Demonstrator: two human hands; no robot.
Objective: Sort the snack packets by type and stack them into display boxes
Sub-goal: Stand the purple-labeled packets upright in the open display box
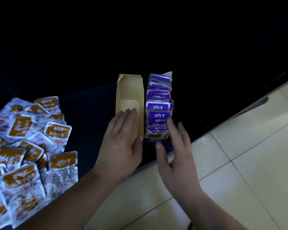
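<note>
At frame centre, on a dark worktop: two narrow boxes side by side, long walls close together, running toward the top of the frame.

Tan box, left of the pair: open on top, bare tan bottom showing.

Purple box, right of the pair: packed end to end with purple packets, standing in one overlapping row, labels toward the camera. Tan flap upright at its far end.

Left hand: lies flat over the near end of the tan box, fingers straight and pressed together, tips on the tan bottom, thumb along the wall next to the purple box. Holds nothing.

Right hand: blurred, at the near end of the purple box, fingers straight and spread, tips beside the right edge of the nearest purple packets, thumb just in front of the box end. Grips nothing; actual touch impossible to tell.

Lower left of the frame: loose heap of brown packets on the worktop, silver-edged, overlapping at all angles, well apart from both boxes.

Lower right: pale tiled floor past the worktop edge.
</note>
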